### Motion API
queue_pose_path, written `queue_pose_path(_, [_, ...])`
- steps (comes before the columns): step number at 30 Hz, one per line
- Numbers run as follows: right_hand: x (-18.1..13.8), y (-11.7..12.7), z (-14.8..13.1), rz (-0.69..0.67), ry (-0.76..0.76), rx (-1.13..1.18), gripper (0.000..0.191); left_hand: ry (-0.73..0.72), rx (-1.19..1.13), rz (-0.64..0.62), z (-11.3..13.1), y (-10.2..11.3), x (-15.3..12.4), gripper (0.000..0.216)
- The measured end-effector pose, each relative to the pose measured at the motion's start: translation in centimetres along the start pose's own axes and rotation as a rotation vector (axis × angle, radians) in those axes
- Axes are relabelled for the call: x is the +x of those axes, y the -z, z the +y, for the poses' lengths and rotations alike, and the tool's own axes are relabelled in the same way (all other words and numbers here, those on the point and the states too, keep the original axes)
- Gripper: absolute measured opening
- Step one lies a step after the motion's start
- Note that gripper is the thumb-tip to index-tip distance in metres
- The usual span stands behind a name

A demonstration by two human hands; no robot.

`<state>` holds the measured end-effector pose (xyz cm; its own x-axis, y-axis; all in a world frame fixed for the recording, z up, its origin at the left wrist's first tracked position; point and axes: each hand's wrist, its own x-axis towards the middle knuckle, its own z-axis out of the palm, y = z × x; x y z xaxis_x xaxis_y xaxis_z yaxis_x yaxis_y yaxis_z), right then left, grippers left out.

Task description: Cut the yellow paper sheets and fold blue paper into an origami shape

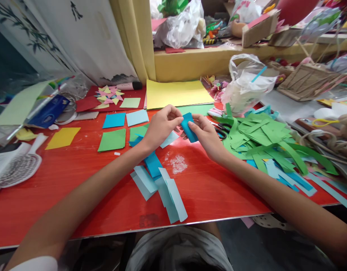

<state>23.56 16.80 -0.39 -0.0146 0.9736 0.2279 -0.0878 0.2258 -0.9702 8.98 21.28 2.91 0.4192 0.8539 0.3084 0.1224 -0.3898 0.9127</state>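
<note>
A small folded piece of blue paper (189, 128) is held up over the middle of the red table. My right hand (204, 131) grips it from the right, thumb across its face. At its upper left edge, my left hand (166, 124) pinches with thumb and forefinger. Below the hands lie folded light blue papers (173, 199) and a folded darker blue paper (153, 164). Beside my left forearm are green paper squares (112, 140), a blue square (114, 120) and a pale blue square (137, 117). Black-handled scissors (221, 131) lie right of my right hand, partly under green scraps.
Green paper offcuts (263, 131) pile up on the right. Yellow sheets (177, 93) lie at the back, near a plastic bag with a cup (248, 86). A hairbrush (23, 165) and a yellow paper (62, 138) are at left. The red table (218, 192) ends near my lap.
</note>
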Motion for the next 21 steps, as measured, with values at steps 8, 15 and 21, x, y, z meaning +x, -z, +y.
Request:
queue_pose_path(8, [0.02, 0.31, 0.19, 0.012, -0.006, -0.047, 0.019, 0.018, -0.019, 0.005, 0.01, -0.02, 0.0, 0.007])
queue_pose_path(15, [-0.05, 0.42, 0.18, 0.017, -0.013, -0.053, 0.015, -0.001, -0.015, 0.026, -0.21, -0.18, -0.02, 0.011])
queue_pose_path(21, [-0.12, 0.35, 0.09, 0.009, -0.027, -0.035, 0.014, -0.042, 0.013, 0.026, -0.45, -0.19, 0.08, 0.014])
